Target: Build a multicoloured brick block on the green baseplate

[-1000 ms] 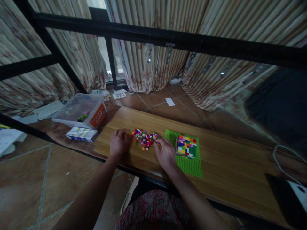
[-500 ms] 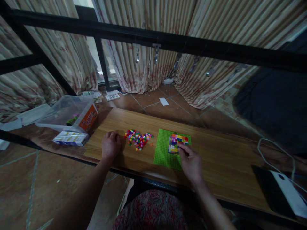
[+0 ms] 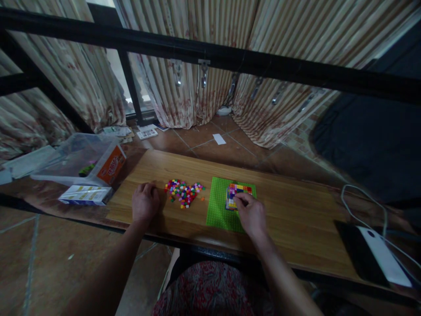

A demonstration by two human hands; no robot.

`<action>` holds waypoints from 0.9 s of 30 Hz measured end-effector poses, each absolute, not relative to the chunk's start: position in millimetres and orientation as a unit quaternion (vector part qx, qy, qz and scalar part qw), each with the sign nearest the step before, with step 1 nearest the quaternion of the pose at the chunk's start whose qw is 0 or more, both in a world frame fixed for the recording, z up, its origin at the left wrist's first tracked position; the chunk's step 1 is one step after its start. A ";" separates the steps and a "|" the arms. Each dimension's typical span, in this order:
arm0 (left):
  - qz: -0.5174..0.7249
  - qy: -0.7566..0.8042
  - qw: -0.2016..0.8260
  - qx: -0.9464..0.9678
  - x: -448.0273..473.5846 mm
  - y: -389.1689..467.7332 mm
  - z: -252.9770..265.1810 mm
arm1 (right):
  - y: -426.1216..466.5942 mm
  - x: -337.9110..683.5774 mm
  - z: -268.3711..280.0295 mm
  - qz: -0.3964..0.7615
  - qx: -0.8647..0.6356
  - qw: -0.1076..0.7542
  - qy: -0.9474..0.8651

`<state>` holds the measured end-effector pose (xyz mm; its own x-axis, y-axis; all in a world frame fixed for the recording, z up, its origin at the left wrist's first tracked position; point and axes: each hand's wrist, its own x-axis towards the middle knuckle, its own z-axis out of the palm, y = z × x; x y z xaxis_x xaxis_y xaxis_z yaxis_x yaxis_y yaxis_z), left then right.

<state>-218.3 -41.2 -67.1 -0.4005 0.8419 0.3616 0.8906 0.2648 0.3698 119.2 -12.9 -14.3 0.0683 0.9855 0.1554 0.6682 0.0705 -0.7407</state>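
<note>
A green studded baseplate [image 3: 216, 206] lies on the wooden bench, carrying a low multicoloured block of small toy bricks [image 3: 241, 188]. Over this block is my right hand [image 3: 253, 215], thumb and forefinger pinched together at its near left part. Whatever is between those fingertips is too small to make out. Left of the baseplate, loose toy bricks [image 3: 187, 193] in many colours are spread in a pile. My left hand [image 3: 145, 202] rests on the bench just left of the pile, its fingers curled under; what they may hold is hidden.
A clear plastic tub [image 3: 75, 153] with an orange label and a white-and-blue box [image 3: 85, 194] stand beyond the bench's left end. At the right end lie a white device [image 3: 383, 254] and a cable [image 3: 362, 188]. A black metal bar [image 3: 223, 55] crosses in front.
The view has turned slightly, shifting everything left in the picture. My right fingertips have moved a little left across the brick block. My left hand stays beside the pile.
</note>
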 end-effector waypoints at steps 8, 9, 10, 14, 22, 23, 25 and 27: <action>-0.267 -0.791 0.049 -0.547 -217.2 -41.1 -67.5 | -14.4 117.2 -13.5 0.203 -0.634 0.367 -0.650; -0.268 -0.792 0.050 -0.547 -217.2 -41.1 -67.6 | -14.9 117.6 -13.4 0.202 -0.633 0.367 -0.650; -0.269 -0.791 0.051 -0.547 -217.2 -41.1 -67.7 | -15.2 118.2 -13.4 0.202 -0.633 0.368 -0.651; -0.274 -0.787 0.051 -0.551 -217.3 -41.1 -68.3 | -15.2 120.6 -15.2 0.205 -0.630 0.369 -0.651; -0.272 -0.793 0.049 -0.543 -216.7 -41.1 -68.2 | -13.5 117.6 -19.4 0.166 -0.629 0.373 -0.662; -0.272 -0.793 0.049 -0.543 -216.6 -41.1 -67.9 | -13.6 116.9 -19.4 0.156 -0.627 0.372 -0.666; -0.272 -0.792 0.047 -0.544 -216.4 -40.9 -67.4 | -13.7 115.8 -19.1 0.141 -0.626 0.372 -0.671; -0.275 -0.790 0.044 -0.546 -216.4 -40.9 -67.3 | -13.2 115.6 -18.6 0.134 -0.625 0.372 -0.673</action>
